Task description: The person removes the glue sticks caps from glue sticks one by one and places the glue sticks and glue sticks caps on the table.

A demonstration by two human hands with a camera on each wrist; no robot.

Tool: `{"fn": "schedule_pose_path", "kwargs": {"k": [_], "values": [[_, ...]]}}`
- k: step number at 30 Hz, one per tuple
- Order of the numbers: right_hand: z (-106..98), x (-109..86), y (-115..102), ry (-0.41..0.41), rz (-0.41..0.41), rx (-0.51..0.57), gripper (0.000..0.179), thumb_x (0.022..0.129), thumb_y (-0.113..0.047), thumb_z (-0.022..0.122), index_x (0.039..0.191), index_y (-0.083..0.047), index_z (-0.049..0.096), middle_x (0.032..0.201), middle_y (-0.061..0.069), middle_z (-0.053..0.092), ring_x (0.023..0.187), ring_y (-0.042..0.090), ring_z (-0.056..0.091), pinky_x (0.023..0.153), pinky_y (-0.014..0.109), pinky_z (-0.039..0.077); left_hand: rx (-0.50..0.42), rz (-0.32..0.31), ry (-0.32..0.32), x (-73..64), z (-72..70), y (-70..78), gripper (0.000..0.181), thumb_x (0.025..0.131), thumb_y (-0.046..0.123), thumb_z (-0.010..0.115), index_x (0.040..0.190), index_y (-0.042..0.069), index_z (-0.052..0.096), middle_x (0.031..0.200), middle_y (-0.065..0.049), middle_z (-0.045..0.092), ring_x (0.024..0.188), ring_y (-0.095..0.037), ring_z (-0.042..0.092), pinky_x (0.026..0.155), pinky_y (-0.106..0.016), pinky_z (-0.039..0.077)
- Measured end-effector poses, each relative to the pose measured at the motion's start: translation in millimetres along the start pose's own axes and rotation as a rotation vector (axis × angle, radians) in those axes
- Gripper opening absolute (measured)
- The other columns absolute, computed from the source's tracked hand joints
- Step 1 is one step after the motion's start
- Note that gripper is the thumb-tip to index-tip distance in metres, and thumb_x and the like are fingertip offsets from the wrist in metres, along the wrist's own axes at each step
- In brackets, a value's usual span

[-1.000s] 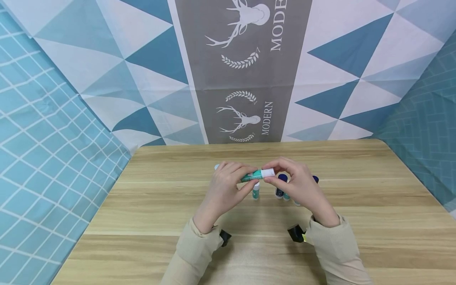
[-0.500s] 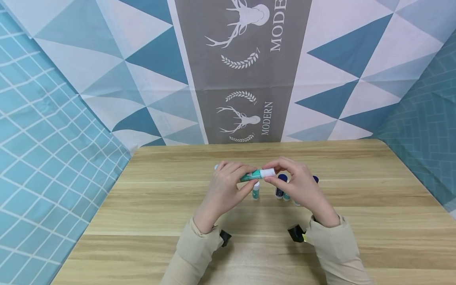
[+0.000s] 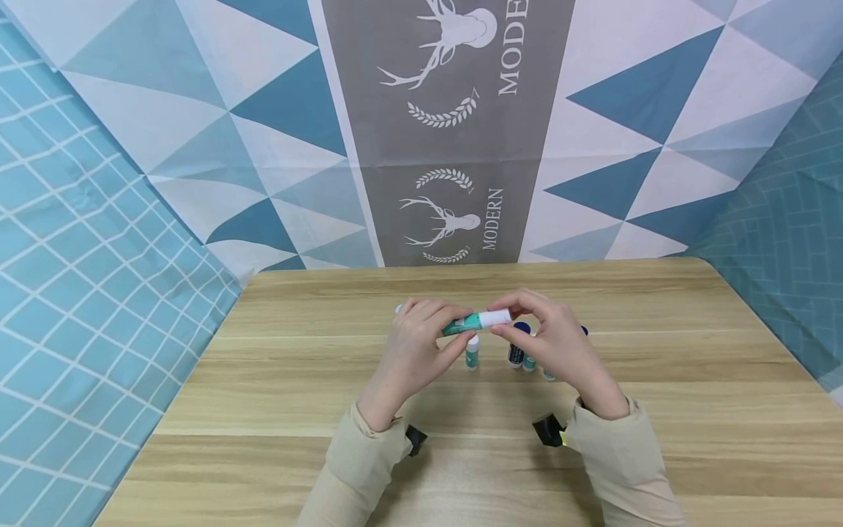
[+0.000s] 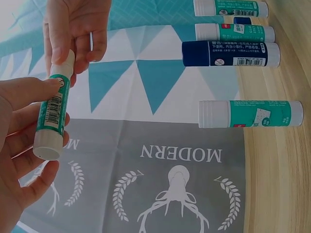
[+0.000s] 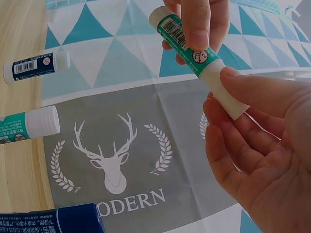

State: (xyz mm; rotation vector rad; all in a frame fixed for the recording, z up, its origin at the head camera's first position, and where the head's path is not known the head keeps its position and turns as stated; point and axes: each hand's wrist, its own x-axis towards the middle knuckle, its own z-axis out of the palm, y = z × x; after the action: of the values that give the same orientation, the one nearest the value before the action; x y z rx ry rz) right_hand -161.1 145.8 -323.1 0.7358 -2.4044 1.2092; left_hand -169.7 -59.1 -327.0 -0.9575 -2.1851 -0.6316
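Both hands hold one glue stick (image 3: 464, 323) with a green label, raised over the table and lying nearly level in the head view. My left hand (image 3: 413, 351) grips its green body, thumb on the label beside the barcode in the left wrist view. At the other end, my right hand (image 3: 555, 340) pinches the white cap (image 5: 224, 92) between thumb and fingers. Just beyond the hands, a smaller green glue stick (image 3: 472, 354) stands upright. Next to the right hand stand a dark blue glue stick (image 3: 516, 347) and another green one (image 3: 530, 364).
A further green-labelled stick (image 3: 549, 375) and a dark blue cap (image 3: 584, 330) are partly hidden by the right hand. Behind the left hand stands a navy-labelled stick (image 5: 36, 67) with a whitish cap. The wooden table (image 3: 276, 395) ends at a patterned cloth backdrop (image 3: 461, 146).
My right hand has edged very slightly right, and a little more white shows between the hands. My left hand keeps its grip; the standing sticks stay where they were.
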Motion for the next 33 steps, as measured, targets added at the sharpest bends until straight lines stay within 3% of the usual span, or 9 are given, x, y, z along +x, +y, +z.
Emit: {"fn": "schedule_pose_path", "kwargs": {"k": [26, 33], "values": [[0.2, 0.4, 0.9, 0.005, 0.037, -0.018, 0.023, 0.079, -0.016, 0.070, 0.101, -0.014, 0.066, 0.088, -0.005, 0.063, 0.079, 0.008, 0.054, 0.056, 0.024, 0.042, 0.002, -0.054, 0.025, 0.2, 1.4, -3.8, 0.025, 0.076, 0.024, 0.073, 0.096, 0.010, 0.068, 0.085, 0.003, 0.067, 0.074, -0.008, 0.058, 0.072, -0.026, 0.043], [-3.6, -0.4, 2.4, -0.005, 0.069, -0.026, 0.024, 0.079, -0.018, 0.070, 0.102, -0.015, 0.065, 0.085, -0.003, 0.061, 0.081, 0.012, 0.054, 0.049, 0.023, 0.039, -0.014, -0.077, 0.017, -0.3, 1.3, -3.7, 0.024, 0.077, 0.023, 0.072, 0.096, 0.010, 0.066, 0.083, 0.004, 0.066, 0.070, -0.008, 0.057, 0.077, -0.031, 0.046]]}}
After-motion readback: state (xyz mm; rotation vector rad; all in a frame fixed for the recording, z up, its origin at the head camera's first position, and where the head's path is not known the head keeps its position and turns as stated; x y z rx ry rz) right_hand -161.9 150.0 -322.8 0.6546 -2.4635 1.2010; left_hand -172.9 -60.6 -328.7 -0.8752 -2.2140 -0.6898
